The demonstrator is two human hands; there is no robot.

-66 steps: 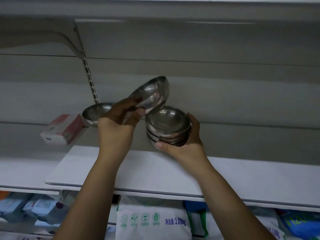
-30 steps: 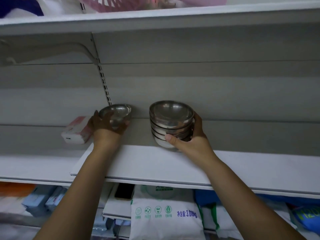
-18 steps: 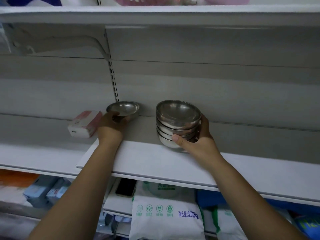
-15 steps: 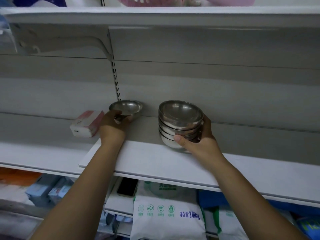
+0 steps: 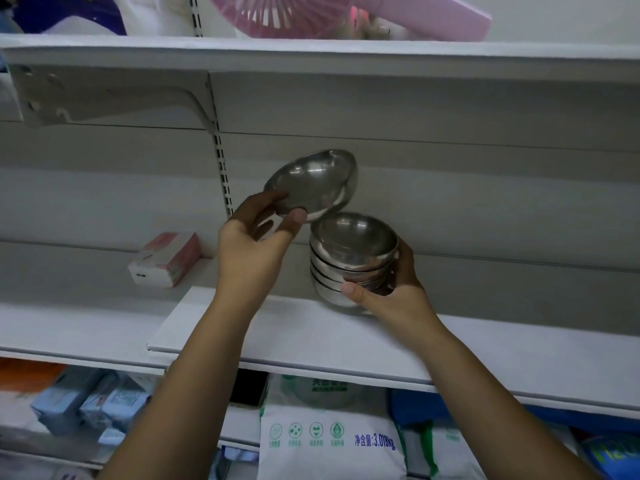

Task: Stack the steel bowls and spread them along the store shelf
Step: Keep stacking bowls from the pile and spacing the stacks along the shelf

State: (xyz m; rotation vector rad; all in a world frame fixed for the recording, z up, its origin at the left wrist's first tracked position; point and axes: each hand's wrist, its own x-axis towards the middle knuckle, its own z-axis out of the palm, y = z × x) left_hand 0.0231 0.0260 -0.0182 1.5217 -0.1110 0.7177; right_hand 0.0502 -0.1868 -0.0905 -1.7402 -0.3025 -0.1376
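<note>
Steel bowl (image 5: 311, 183), single: tilted, raised above and left of the stack, its lower rim just over the top bowl. The left hand (image 5: 252, 244) pinches it, thumb on the near rim, fingers behind. Stack of steel bowls (image 5: 349, 258), perhaps four, edges blurred: upright on the white shelf (image 5: 346, 341), near the back panel, with the right hand (image 5: 391, 296) curled round its lower bowls. Pink-and-white box (image 5: 166, 259): on the shelf, left of the hands. White printed bag (image 5: 329, 441): beneath the shelf.

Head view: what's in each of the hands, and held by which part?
Left hand pinches the tilted steel bowl at its lower rim. Right hand grips the stack of steel bowls low down, thumb in front, fingers round its right side.
</note>
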